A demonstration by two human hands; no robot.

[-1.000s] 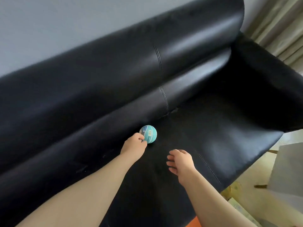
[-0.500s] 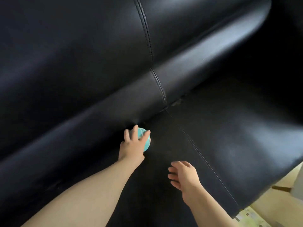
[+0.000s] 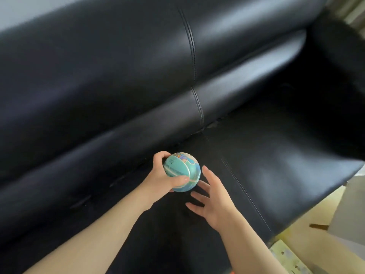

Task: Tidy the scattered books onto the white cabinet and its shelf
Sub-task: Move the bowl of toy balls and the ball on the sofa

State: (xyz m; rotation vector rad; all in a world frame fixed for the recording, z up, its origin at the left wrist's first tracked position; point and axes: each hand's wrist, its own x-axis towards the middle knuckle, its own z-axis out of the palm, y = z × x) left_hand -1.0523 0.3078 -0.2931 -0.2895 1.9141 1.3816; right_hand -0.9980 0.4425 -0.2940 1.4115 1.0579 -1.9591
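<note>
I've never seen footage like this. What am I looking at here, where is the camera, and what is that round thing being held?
There is no machine here. These are a person's two bare arms, filmed by one wide-angle camera worn on the head, which looks forward and down. The dark surface that fills most of the picture is a black leather sofa. The left hand grips a small teal ball with printed pictures on it. The right hand is open, with its fingers spread, close beside the ball. Whether it touches the ball is unclear.
</note>
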